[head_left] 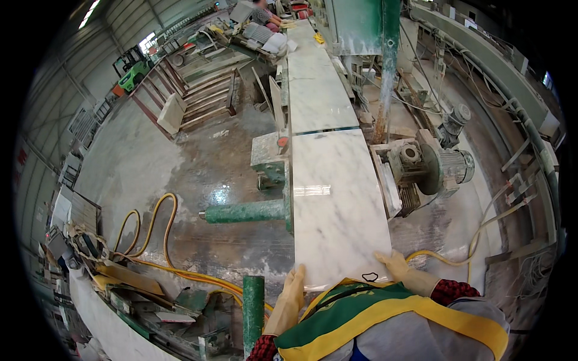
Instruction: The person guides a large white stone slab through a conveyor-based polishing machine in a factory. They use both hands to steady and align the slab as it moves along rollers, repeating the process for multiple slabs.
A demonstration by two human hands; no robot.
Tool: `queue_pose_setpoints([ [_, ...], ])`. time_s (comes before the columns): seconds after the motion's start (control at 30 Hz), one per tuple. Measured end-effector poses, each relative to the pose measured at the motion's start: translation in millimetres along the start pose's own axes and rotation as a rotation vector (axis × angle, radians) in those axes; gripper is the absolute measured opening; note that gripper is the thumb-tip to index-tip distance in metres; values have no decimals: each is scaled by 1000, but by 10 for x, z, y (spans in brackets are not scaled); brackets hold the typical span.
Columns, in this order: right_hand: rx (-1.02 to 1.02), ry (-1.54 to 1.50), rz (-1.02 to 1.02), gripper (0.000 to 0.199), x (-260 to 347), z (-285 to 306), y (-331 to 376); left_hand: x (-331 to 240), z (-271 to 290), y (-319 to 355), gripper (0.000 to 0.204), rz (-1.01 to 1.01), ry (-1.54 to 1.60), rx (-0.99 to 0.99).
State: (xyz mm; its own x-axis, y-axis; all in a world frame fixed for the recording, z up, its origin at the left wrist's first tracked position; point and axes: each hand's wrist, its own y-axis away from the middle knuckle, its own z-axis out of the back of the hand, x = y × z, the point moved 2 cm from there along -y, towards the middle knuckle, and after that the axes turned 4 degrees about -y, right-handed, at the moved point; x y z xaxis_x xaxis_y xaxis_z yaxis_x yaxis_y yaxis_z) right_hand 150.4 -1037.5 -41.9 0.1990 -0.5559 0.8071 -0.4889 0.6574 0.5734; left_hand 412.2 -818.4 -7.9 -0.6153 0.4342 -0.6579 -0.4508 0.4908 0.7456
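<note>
A long white marble slab (340, 222) with grey veins and a glossy face lies lengthwise in front of me. My left hand (290, 301), in a cream-coloured glove, grips its near left edge. At the near right corner, my right hand (404, 269) wears a similar glove, its thumb side on the edge and its other fingers partly hidden beneath. Beyond a narrow dark gap, another white slab (319, 96) continues the line away from me. The near end of the close slab meets my green and yellow apron (355, 313).
Motors (448, 165) flank the slabs on the right, below a green post (388, 66). A green cylinder (247, 213) juts out left. Yellow hoses (168, 240) cross the wet floor. Farther off are a slatted rack (205, 99), a green forklift (132, 72) and another person (263, 17).
</note>
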Motion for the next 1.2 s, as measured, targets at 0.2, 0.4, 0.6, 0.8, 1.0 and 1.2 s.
queue_pose_setpoints([
  [0.2,-15,-17,-24,56,13,70,-167,145,19,-274,35,-38,70,-20],
  [0.4,-15,-9,-38,57,66,100,-300,45,-73,-303,42,-87,138,7],
  [0.6,37,-27,-2,59,50,140,-415,24,-103,-398,42,-117,146,29],
  [0.8,52,130,21,59,182,190,-453,-163,-222,-297,44,-70,75,-24],
  [1.0,179,862,583,63,-89,464,-816,-129,-197,-452,45,-161,148,45],
  [1.2,63,46,-36,65,268,160,-603,-172,-274,-477,46,-144,203,28],
])
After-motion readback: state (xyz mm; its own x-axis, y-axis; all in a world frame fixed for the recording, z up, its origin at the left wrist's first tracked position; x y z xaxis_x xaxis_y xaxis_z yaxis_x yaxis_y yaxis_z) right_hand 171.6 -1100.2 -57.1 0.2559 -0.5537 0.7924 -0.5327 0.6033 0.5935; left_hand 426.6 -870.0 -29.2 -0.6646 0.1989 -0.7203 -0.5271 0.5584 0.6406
